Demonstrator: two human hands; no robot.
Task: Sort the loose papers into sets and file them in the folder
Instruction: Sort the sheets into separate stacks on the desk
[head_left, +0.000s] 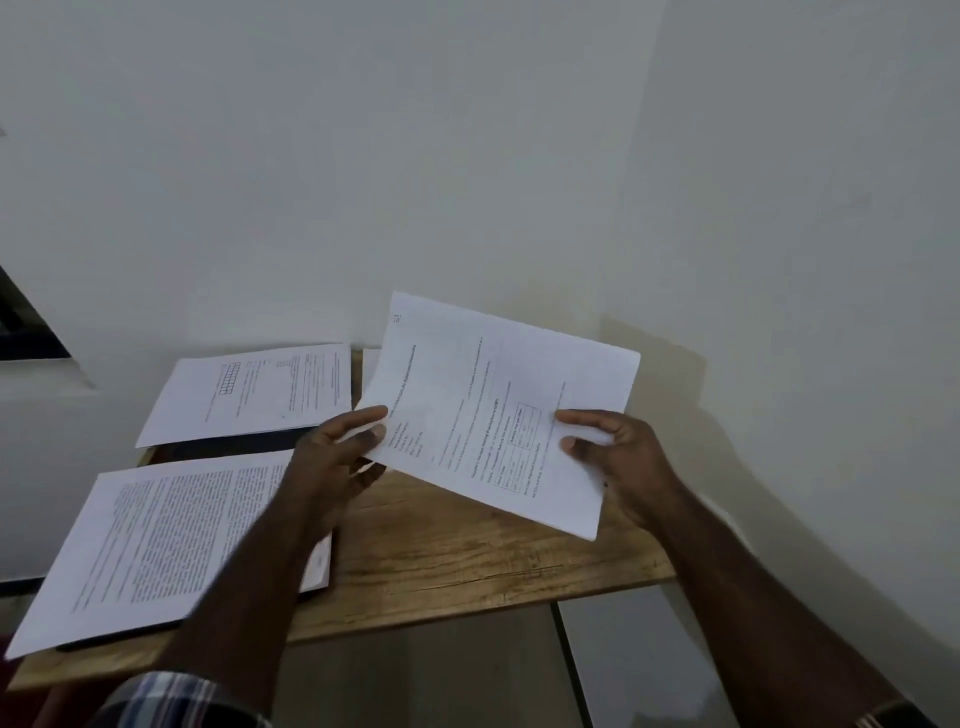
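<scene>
I hold a printed sheet (498, 410), with text and a small table, tilted above the wooden table (467, 561). My left hand (337, 457) pinches its left edge between thumb and fingers. My right hand (618, 457) pinches its right edge. A text-dense sheet (171, 540) lies on the near left, on top of a dark folder (119, 642) whose edge shows beneath it. Another printed sheet (249, 392) with a small grid lies at the far left, with a dark cover (234, 444) showing under it.
The small table stands in a corner of white walls. A further white sheet (370, 364) peeks out behind the held one. Tiled floor (623, 660) lies below the table's front edge. A dark opening (26, 332) is at the far left.
</scene>
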